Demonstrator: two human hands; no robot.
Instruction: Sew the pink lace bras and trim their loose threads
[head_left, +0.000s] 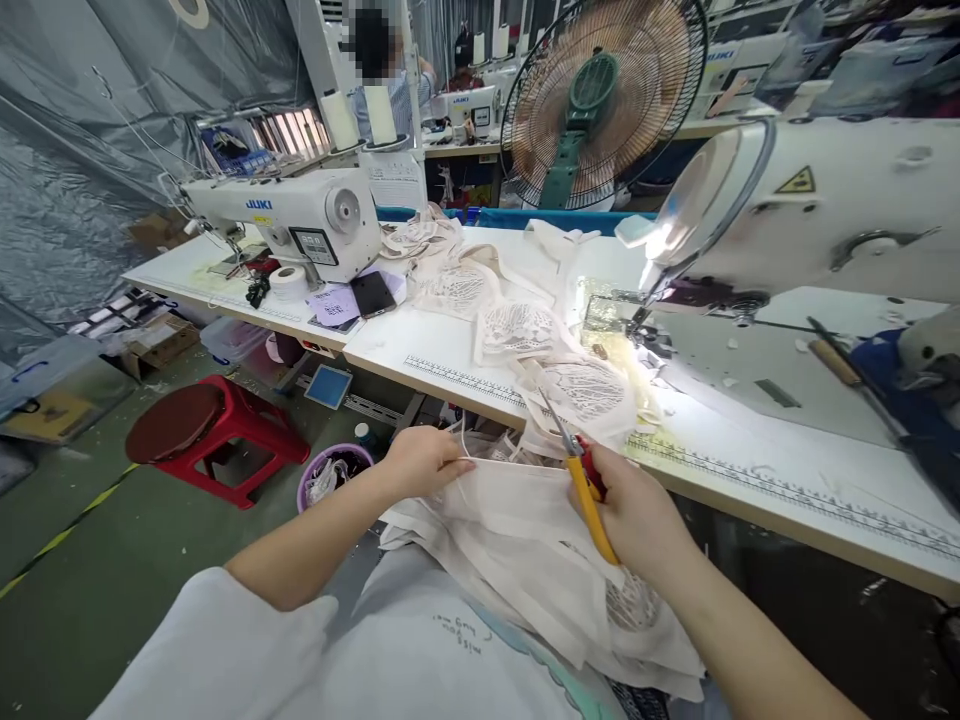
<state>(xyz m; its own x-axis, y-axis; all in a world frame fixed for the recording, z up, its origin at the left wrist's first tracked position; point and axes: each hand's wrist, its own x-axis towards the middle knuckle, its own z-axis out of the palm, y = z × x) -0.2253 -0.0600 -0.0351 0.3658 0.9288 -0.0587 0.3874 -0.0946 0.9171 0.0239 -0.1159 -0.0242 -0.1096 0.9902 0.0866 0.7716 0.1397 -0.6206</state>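
My left hand (421, 462) pinches the top edge of a pale cream garment (517, 505) with lace parts, which lies over my lap. A thin strap or cord rises beside its thumb. My right hand (645, 515) is closed round scissors (594, 515) with yellow and red handles, their blades pointing up and away toward the table. The garment's edge stretches between both hands; whether the right fingers also grip it is hidden. Just beyond, cream lace bra pieces (517, 328) are strung across the table up to the lit needle area of the right sewing machine (817, 200).
A second sewing machine (300, 220) stands left, near a phone (373, 295) and a tape roll (288, 282). A screwdriver-like tool (834, 362) lies right. A fan (600, 100) stands behind. A red stool (217, 435) and purple bin (334, 475) are on the floor. Another person (386, 105) sits farther back.
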